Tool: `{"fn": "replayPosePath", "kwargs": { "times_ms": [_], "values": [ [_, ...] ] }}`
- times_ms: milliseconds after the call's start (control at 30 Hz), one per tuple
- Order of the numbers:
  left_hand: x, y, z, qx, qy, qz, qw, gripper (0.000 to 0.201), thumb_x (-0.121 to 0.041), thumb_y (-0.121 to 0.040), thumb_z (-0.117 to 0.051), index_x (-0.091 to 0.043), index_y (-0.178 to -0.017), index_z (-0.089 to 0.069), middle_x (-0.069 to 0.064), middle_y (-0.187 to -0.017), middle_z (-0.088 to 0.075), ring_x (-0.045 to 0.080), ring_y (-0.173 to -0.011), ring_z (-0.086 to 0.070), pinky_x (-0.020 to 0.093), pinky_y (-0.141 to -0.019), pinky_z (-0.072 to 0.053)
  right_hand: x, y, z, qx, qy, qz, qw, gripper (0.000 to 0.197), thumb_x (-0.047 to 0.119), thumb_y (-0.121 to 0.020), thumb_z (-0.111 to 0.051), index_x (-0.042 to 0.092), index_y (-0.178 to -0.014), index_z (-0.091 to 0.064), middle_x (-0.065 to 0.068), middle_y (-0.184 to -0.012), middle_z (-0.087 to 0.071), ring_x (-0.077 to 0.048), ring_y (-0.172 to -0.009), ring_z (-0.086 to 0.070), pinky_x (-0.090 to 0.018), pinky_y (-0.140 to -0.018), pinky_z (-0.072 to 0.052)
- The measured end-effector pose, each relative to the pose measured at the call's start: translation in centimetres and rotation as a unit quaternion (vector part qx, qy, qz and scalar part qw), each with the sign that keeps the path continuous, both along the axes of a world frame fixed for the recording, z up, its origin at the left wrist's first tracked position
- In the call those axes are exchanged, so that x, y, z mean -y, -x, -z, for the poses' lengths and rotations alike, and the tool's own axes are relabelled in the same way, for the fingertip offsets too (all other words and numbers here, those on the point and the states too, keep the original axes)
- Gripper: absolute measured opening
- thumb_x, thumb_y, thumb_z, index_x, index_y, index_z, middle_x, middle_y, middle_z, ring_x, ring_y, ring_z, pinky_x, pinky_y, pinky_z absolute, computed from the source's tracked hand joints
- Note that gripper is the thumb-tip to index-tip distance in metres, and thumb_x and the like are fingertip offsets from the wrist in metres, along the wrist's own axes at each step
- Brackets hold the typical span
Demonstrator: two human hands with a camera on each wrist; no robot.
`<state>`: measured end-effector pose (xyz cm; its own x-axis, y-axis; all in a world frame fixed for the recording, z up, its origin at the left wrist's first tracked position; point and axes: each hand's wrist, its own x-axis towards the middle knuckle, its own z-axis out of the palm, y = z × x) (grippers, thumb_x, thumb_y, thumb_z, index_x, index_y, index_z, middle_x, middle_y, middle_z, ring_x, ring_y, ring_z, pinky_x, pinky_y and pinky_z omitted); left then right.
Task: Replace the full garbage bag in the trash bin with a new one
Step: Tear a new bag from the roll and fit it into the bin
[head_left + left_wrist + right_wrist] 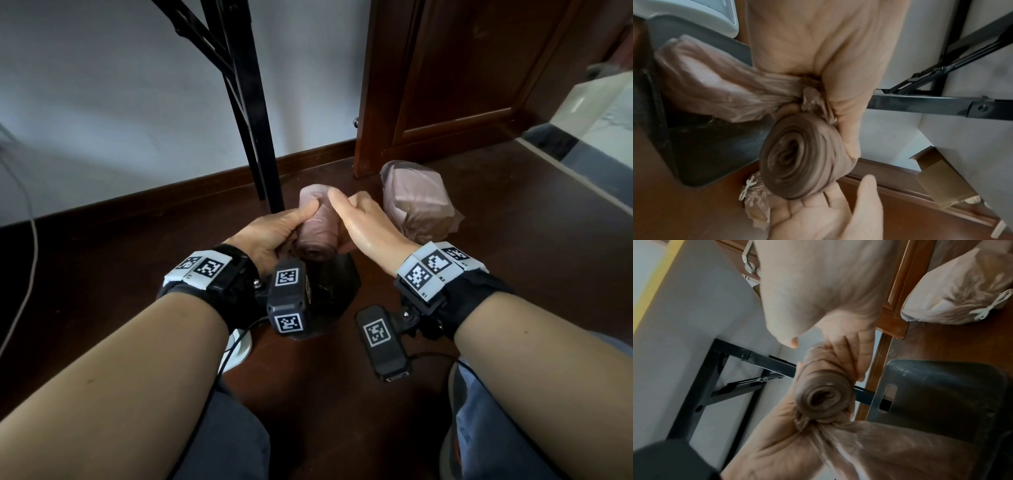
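A roll of pinkish-brown garbage bags is held over the black trash bin, which the wrist cameras partly hide. My left hand grips the roll, thumb on top. In the left wrist view it also bunches a loose bag that trails from the roll toward the bin. My right hand cups the roll's right side with straight fingers, its thumb held off the plastic. The full garbage bag, tied with a white bow, lies on the floor to the right.
A black folding table leg stands just behind the roll against the white wall. A dark wooden door rises behind the full bag. A cable runs down the left. My knees frame the dark wooden floor.
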<state>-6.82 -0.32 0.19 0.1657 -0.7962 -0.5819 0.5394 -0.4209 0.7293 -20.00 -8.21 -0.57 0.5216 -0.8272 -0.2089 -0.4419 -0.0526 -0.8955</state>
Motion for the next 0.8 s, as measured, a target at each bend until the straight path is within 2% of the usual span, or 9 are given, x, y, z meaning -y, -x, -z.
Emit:
{"fn": "replayPosePath", "kwargs": {
  "times_ms": [100, 200, 267, 333, 367, 400, 467, 633, 800],
  "values": [
    [0.4, 0.0, 0.8, 0.089, 0.015, 0.016, 0.996, 0.062, -0.034, -0.066, -0.084, -0.013, -0.122, -0.065, 0.016, -0.125, -0.062, 0.030, -0.117, -0.055, 0.048, -0.109, -0.038, 0.4, -0.5, 0.8, -0.016, -0.042, -0.005, 0.999, 0.068, 0.057, -0.089, -0.047, 0.008, -0.135, -0.038, -0.004, -0.121, -0.055, -0.022, -0.108, -0.060, -0.039, -0.089, -0.054],
    [0.8, -0.1, 1.5, 0.086, 0.029, 0.040, 0.995, 0.074, -0.035, -0.054, -0.090, -0.018, -0.121, -0.065, 0.016, -0.132, -0.057, 0.030, -0.116, -0.048, 0.052, -0.112, -0.031, 0.6, -0.7, 1.3, 0.023, -0.127, 0.014, 0.992, 0.094, 0.067, -0.066, -0.060, 0.009, -0.138, -0.041, -0.007, -0.126, -0.058, -0.025, -0.110, -0.062, -0.046, -0.093, -0.053],
    [0.9, -0.1, 1.8, 0.068, 0.026, 0.042, 0.996, 0.071, -0.032, -0.055, -0.090, -0.018, -0.120, -0.065, 0.016, -0.128, -0.056, 0.031, -0.112, -0.048, 0.051, -0.111, -0.033, 0.8, -0.7, 1.4, 0.082, -0.200, 0.024, 0.976, 0.086, 0.060, -0.067, -0.068, 0.008, -0.133, -0.048, -0.013, -0.120, -0.063, -0.029, -0.106, -0.066, -0.049, -0.093, -0.053],
    [0.9, 0.2, 1.9, 0.083, 0.017, 0.046, 0.995, 0.066, -0.039, -0.052, -0.092, -0.022, -0.112, -0.068, 0.013, -0.109, -0.054, 0.028, -0.089, -0.052, 0.041, -0.097, -0.045, 1.1, -0.3, 1.4, 0.133, -0.247, 0.011, 0.960, 0.050, 0.041, -0.086, -0.066, 0.005, -0.119, -0.057, -0.017, -0.114, -0.067, -0.032, -0.104, -0.067, -0.049, -0.094, -0.052],
    [0.9, 0.6, 1.7, 0.109, 0.013, 0.046, 0.993, 0.059, -0.041, -0.059, -0.088, -0.021, -0.110, -0.068, 0.013, -0.093, -0.055, 0.023, -0.067, -0.052, 0.031, -0.075, -0.051, 1.3, 0.0, 1.6, 0.142, -0.257, -0.001, 0.956, 0.043, 0.036, -0.090, -0.063, 0.004, -0.117, -0.059, -0.018, -0.113, -0.068, -0.032, -0.104, -0.067, -0.049, -0.095, -0.052],
    [0.9, 0.9, 1.5, 0.135, 0.009, 0.042, 0.990, 0.050, -0.040, -0.069, -0.082, -0.018, -0.111, -0.066, 0.009, -0.076, -0.055, 0.013, -0.049, -0.048, 0.022, -0.055, -0.048, 1.4, 0.4, 1.5, 0.142, -0.261, -0.008, 0.955, 0.045, 0.036, -0.090, -0.063, 0.002, -0.119, -0.060, -0.019, -0.115, -0.068, -0.032, -0.106, -0.067, -0.048, -0.096, -0.051],
    [1.2, 1.7, 1.4, 0.172, 0.007, 0.029, 0.985, 0.032, -0.033, -0.084, -0.070, -0.013, -0.108, -0.062, -0.002, -0.052, -0.055, 0.004, -0.029, -0.041, 0.012, -0.036, -0.036, 1.7, 0.9, 1.6, 0.147, -0.273, -0.006, 0.951, 0.053, 0.038, -0.088, -0.065, 0.000, -0.124, -0.058, -0.021, -0.117, -0.067, -0.032, -0.106, -0.067, -0.045, -0.096, -0.052],
    [2.0, 3.1, 2.2, 0.230, 0.017, 0.059, 0.971, 0.027, -0.037, -0.083, -0.070, -0.017, -0.099, -0.063, -0.004, -0.058, -0.050, 0.000, -0.032, -0.034, 0.013, -0.032, -0.025, 2.3, 2.8, 1.5, 0.163, -0.298, -0.022, 0.940, 0.051, 0.028, -0.088, -0.064, -0.002, -0.128, -0.054, -0.021, -0.122, -0.063, -0.030, -0.106, -0.064, -0.038, -0.088, -0.053],
    [3.5, 4.6, 3.0, 0.294, 0.009, 0.116, 0.949, 0.031, -0.045, -0.075, -0.074, -0.020, -0.091, -0.066, -0.003, -0.062, -0.044, 0.005, -0.045, -0.034, 0.015, -0.036, -0.024, 3.4, 6.8, 2.1, 0.131, -0.290, -0.066, 0.946, 0.023, 0.002, -0.085, -0.064, 0.006, -0.107, -0.059, -0.012, -0.096, -0.068, -0.025, -0.088, -0.068, -0.043, -0.081, -0.057]
  ]
}}
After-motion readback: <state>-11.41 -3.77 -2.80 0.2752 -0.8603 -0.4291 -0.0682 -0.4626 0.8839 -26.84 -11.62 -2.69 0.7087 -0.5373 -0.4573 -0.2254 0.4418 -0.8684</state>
